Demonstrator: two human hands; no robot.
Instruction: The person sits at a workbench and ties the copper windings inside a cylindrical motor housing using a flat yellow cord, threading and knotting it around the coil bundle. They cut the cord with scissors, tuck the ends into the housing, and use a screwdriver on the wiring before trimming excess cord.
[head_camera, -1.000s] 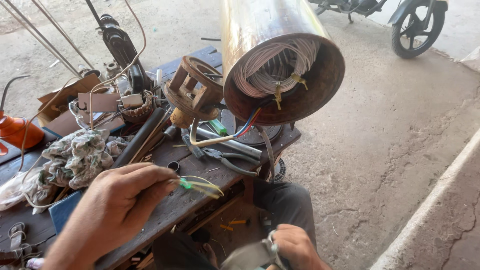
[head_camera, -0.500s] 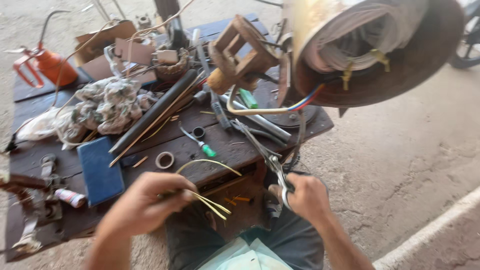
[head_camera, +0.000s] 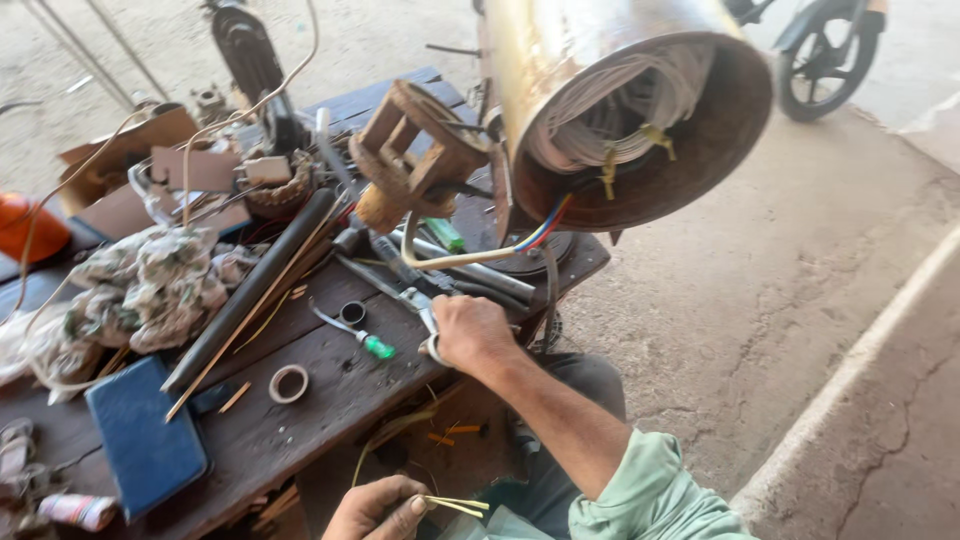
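Right hand (head_camera: 470, 333) closed round scissors (head_camera: 425, 315) at near edge of dark wooden bench (head_camera: 300, 420), left hand (head_camera: 378, 508) below bench pinching yellow sleeve strips (head_camera: 455, 505); winding leads (head_camera: 480, 255) from motor stator (head_camera: 625, 105) above bench apparently unsleeved, so early-stage.

A wooden workbench (head_camera: 300, 420) fills the left of the frame, with a cloth bundle (head_camera: 150, 285) at its left, a flat case (head_camera: 145, 440) at lower left, a tape ring (head_camera: 289, 383) mid-frame, and a metal drum (head_camera: 600, 100) overhanging its upper-right end
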